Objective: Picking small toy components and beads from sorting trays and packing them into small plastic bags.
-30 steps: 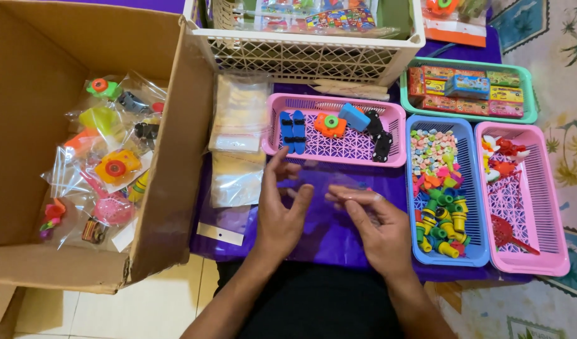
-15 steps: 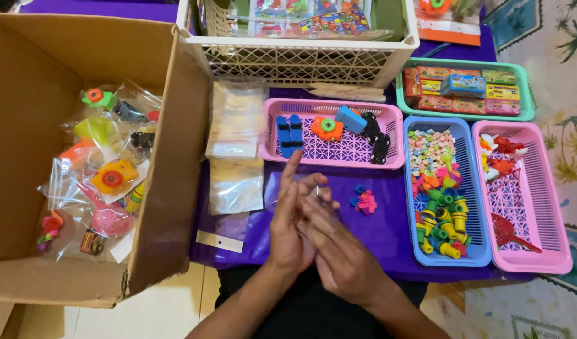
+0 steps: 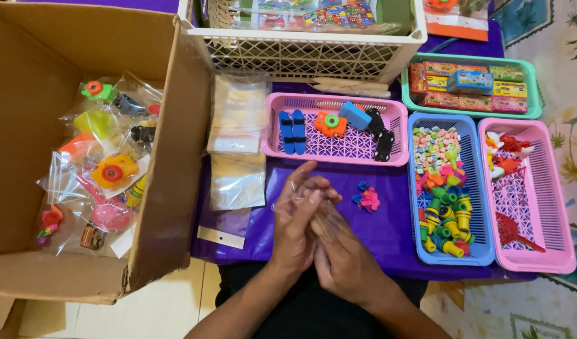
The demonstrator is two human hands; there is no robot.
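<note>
While my left hand and right hand press together at six o'clock over the purple counter, they pinch a small clear plastic bag between the palms; I judge it empty, though the fingers hide most of it. Just past the hands at one o'clock, a little cluster of pink and blue toy bits lies loose on the counter, not yet bagged. At eleven o'clock a stack of flat clear bags waits unused. At nine o'clock the cardboard box already holds many filled toy packets, so I reckon a good share of the packing is done. At three o'clock the blue basket of beads and whistles and the pink basket remain stocked, so plenty is left. Farther, at twelve o'clock, a pink tray carries small cars, and beyond it stands a white crate.
</note>
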